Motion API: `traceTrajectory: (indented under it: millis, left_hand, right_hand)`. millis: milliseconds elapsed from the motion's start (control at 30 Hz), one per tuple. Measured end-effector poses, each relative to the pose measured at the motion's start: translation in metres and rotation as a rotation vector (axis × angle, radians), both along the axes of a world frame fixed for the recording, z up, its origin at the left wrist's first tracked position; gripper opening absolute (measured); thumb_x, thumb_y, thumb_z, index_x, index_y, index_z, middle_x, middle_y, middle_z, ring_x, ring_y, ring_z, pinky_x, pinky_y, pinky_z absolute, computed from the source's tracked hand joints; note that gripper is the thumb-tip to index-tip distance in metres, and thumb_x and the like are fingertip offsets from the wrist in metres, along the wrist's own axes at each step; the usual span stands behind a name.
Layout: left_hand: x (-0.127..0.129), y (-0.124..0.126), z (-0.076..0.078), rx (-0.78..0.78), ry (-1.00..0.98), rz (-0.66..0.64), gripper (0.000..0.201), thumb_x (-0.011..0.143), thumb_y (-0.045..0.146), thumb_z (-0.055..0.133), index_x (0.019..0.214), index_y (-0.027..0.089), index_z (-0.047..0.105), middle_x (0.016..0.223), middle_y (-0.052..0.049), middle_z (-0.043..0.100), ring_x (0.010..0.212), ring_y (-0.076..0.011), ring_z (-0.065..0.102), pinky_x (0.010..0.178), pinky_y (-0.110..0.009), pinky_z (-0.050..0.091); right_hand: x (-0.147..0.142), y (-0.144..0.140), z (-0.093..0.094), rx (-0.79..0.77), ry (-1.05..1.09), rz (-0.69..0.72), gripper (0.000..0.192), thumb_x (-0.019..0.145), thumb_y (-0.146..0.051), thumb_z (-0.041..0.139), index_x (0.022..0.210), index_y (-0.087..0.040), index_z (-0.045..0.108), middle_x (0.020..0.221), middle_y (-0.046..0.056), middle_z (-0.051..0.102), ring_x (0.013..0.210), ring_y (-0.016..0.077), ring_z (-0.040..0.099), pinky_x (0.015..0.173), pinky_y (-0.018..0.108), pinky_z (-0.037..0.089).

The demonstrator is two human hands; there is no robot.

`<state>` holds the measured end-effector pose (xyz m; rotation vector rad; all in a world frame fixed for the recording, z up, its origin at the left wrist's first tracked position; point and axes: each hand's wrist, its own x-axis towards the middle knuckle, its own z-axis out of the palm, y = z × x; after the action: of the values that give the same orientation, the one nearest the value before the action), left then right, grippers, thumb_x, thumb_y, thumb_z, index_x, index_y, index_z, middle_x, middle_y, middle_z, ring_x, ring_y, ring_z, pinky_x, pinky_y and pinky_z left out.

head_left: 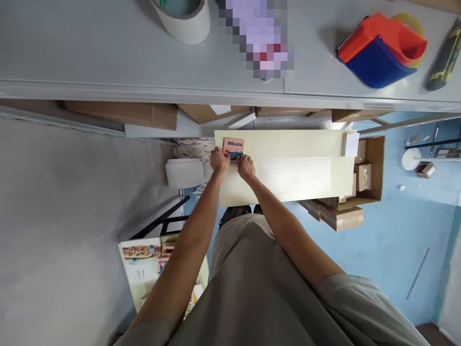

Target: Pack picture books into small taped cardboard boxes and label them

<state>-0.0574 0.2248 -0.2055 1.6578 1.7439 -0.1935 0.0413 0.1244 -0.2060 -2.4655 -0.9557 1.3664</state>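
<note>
A small flat pink piece point(233, 148) with raised dark lettering and a colourful picture, perhaps a souvenir magnet, is over the left end of the cream tabletop point(259, 144). My left hand point(219, 161) is closed on its lower left corner. At the lower right corner, the fingers of my right hand point(247, 166) are curled against the piece. Its lower edge is partly hidden by my fingers. To the right of my hands lies a white ridged sheet point(300, 174). A small white box or stack of cards point(350, 144) sits at the tabletop's far right end.
Across the top runs a grey shelf point(108, 53) with a wide tape roll point(190, 21), a red and blue tape dispenser point(383, 50) and a utility knife point(445, 57). An open carton point(378, 168) of smaller boxes stands right. Lower left is a side table point(139, 274) with printed items.
</note>
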Motion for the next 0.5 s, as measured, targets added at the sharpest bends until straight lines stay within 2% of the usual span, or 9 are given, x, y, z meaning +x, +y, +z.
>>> traceTrajectory:
  millis: [100, 167, 300, 400, 500]
  left_hand:
    - [-0.002, 0.014, -0.004, -0.066, -0.068, -0.045, 0.021, 0.102, 0.028, 0.077, 0.120, 0.017, 0.079, 0.129, -0.018, 0.084, 0.124, -0.0326, 0.079, 0.107, -0.038, 0.059]
    - [-0.005, 0.021, -0.003, -0.057, -0.130, -0.093, 0.010, 0.101, 0.030, 0.077, 0.103, 0.020, 0.080, 0.116, -0.012, 0.087, 0.116, -0.0290, 0.079, 0.102, -0.034, 0.058]
    - [-0.007, 0.024, 0.011, 0.150, -0.211, -0.099, 0.011, 0.100, 0.022, 0.075, 0.090, 0.022, 0.073, 0.115, -0.012, 0.083, 0.111, -0.0266, 0.076, 0.105, -0.034, 0.056]
    - [-0.001, 0.011, 0.030, 0.357, -0.309, -0.081, 0.014, 0.101, 0.021, 0.073, 0.088, 0.024, 0.068, 0.117, -0.011, 0.078, 0.118, -0.0287, 0.072, 0.114, -0.039, 0.055]
    - [0.017, -0.023, 0.049, 0.399, -0.455, -0.021, 0.015, 0.100, 0.031, 0.079, 0.090, 0.025, 0.069, 0.113, -0.009, 0.076, 0.118, -0.0284, 0.071, 0.112, -0.039, 0.058]
  right_hand:
    - [0.001, 0.003, 0.001, -0.018, 0.010, 0.000, 0.027, 0.111, -0.022, 0.053, 0.138, -0.025, 0.050, 0.163, 0.021, 0.056, 0.152, 0.0362, 0.054, 0.125, 0.054, 0.052]
    - [0.001, 0.006, 0.002, -0.024, 0.015, 0.002, 0.028, 0.111, -0.023, 0.053, 0.140, -0.024, 0.050, 0.163, 0.021, 0.056, 0.153, 0.0366, 0.054, 0.126, 0.054, 0.051]
    - [0.006, -0.001, -0.001, 0.047, 0.049, 0.034, 0.031, 0.115, -0.031, 0.056, 0.143, -0.019, 0.051, 0.158, 0.025, 0.061, 0.151, 0.0366, 0.058, 0.129, 0.052, 0.050]
    - [0.024, -0.032, -0.005, 0.205, 0.127, 0.086, 0.032, 0.114, -0.034, 0.060, 0.141, -0.019, 0.055, 0.154, 0.024, 0.066, 0.146, 0.0331, 0.063, 0.128, 0.049, 0.052]
    - [0.067, -0.086, -0.008, 0.327, 0.234, 0.019, 0.030, 0.111, -0.034, 0.061, 0.138, -0.022, 0.060, 0.150, 0.020, 0.072, 0.132, 0.0288, 0.071, 0.116, 0.044, 0.061]
